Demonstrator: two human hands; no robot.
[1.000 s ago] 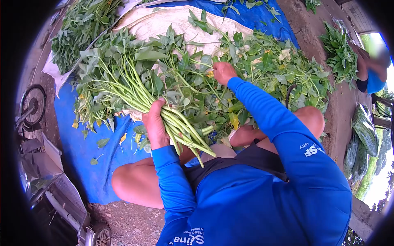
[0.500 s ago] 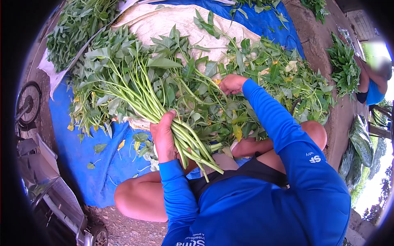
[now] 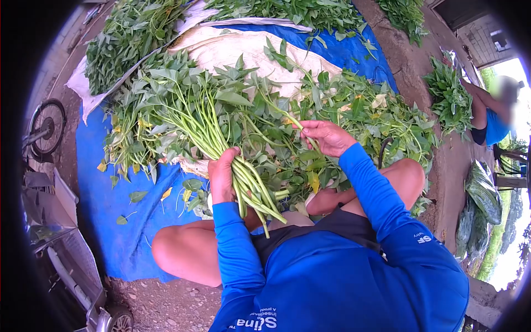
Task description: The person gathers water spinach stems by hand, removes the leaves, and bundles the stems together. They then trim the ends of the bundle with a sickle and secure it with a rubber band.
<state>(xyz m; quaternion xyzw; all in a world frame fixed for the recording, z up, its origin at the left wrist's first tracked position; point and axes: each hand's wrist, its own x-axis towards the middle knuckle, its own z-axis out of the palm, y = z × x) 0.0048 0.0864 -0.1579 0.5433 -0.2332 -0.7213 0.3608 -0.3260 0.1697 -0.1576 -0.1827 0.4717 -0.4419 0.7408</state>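
Observation:
My left hand [image 3: 223, 176] is closed round a thick bunch of water spinach [image 3: 202, 130], its leafy tops pointing up and left and its cut stems slanting toward my lap. In my right hand [image 3: 327, 137], a single water spinach stem [image 3: 292, 118] is pinched between thumb and fingers, its leafy end reaching up and left. The two hands are apart, the right one farther right and higher. Beneath both spreads a loose heap of water spinach [image 3: 354, 130] with some yellowed leaves.
A blue tarp [image 3: 124, 221] and a pale sack cloth [image 3: 243, 47] lie under the greens. More bundles [image 3: 133, 47] are piled at the upper left. On the right, another person [image 3: 492, 113] sits by a leafy pile [image 3: 448, 97]. A wheel [image 3: 47, 130] stands at the left.
My right hand has come up out of the heap with a stem now plainly in its fingers. The left hand still holds the bunch. The whole view has shifted slightly.

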